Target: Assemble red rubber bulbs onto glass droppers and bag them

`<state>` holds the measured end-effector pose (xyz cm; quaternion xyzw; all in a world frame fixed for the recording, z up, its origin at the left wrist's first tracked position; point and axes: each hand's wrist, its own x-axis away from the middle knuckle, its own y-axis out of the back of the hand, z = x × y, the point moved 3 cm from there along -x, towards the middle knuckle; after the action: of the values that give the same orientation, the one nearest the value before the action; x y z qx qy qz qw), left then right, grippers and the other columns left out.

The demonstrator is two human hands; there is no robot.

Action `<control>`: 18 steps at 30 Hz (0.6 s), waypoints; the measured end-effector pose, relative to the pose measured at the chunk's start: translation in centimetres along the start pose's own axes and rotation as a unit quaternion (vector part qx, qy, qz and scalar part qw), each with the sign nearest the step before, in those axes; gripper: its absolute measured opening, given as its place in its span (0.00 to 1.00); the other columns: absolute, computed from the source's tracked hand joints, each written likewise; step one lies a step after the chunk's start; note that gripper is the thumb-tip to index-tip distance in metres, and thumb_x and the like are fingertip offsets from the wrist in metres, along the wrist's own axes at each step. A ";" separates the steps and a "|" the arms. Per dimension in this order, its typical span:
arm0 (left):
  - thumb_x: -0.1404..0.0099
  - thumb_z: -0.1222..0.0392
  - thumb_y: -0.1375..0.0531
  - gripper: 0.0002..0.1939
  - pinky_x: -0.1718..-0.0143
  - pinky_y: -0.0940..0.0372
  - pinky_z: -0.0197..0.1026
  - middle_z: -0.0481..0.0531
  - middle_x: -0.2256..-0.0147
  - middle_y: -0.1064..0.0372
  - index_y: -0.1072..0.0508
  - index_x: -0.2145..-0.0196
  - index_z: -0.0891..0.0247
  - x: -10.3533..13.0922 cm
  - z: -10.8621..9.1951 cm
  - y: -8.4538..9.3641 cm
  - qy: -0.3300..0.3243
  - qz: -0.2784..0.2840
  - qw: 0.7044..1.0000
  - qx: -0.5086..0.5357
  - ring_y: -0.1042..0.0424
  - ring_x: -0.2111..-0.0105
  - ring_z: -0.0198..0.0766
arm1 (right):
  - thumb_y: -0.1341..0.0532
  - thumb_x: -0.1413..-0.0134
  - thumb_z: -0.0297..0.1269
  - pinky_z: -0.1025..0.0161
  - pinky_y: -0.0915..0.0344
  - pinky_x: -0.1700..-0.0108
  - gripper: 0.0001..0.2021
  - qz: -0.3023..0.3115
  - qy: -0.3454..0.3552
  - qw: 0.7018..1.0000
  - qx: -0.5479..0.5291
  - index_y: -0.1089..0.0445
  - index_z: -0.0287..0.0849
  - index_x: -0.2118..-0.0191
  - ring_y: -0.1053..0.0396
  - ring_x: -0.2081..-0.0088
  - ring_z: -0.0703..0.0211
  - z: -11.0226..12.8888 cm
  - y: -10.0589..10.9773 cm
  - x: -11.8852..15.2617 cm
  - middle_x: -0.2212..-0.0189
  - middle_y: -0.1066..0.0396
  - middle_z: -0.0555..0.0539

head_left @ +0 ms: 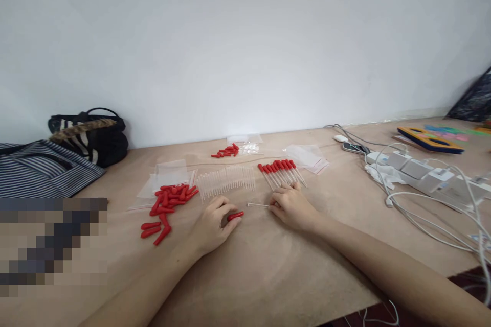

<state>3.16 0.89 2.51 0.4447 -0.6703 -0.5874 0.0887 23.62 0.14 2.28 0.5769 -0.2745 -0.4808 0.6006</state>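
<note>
Between the thumb and fingers of my left hand [217,224] is a red rubber dropper bulb [235,216], its narrow end pointing right. My right hand [291,206] pinches a thin clear dropper tube [258,205] whose free end points left toward the bulb; the two are apart. Just beyond my right hand lies a row of droppers with red bulbs fitted [282,168]. A row of bare clear tubes [226,181] lies beyond my left hand. Loose red bulbs [171,199] are heaped to the left of that hand.
Clear plastic bags [307,157] lie at the back, with more under the bulb heap. A small group of red bulbs [226,151] sits near the wall. White chargers and cables [422,176] spread over the right side. A black bag [111,138] stands at the left.
</note>
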 end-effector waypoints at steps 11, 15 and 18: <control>0.40 0.65 0.47 0.05 0.67 0.38 0.40 0.50 0.70 0.34 0.32 0.70 0.62 -0.2 -0.4 -1.3 0.052 -0.011 0.997 0.061 0.34 0.69 0.37 | 0.40 0.51 0.42 0.60 0.56 0.62 0.08 -0.039 -0.032 0.996 -0.071 0.33 0.44 0.70 0.41 0.61 0.58 0.4 -1.6 -1.4 0.69 0.34 0.50; 0.40 0.64 0.48 0.03 0.68 0.39 0.40 0.48 0.71 0.34 0.34 0.69 0.61 -0.1 -0.2 -1.3 0.057 -0.020 0.997 0.058 0.34 0.69 0.38 | 0.43 0.47 0.37 0.60 0.56 0.61 0.05 -0.082 -0.015 0.995 -0.056 0.34 0.42 0.70 0.41 0.61 0.59 0.8 -1.9 -1.1 0.69 0.34 0.49; 0.39 0.63 0.48 0.03 0.69 0.39 0.40 0.48 0.72 0.34 0.35 0.68 0.61 0.0 -0.1 -1.5 0.061 -0.021 0.996 0.061 0.34 0.70 0.37 | 0.45 0.46 0.34 0.59 0.57 0.59 0.04 -0.112 0.014 0.992 -0.064 0.36 0.41 0.69 0.41 0.63 0.60 1.3 -1.6 -0.7 0.69 0.32 0.50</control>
<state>3.93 0.98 1.28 0.4983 -0.6890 -0.5185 0.0900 21.83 0.38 1.15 0.5710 -0.1685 -0.5539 0.5820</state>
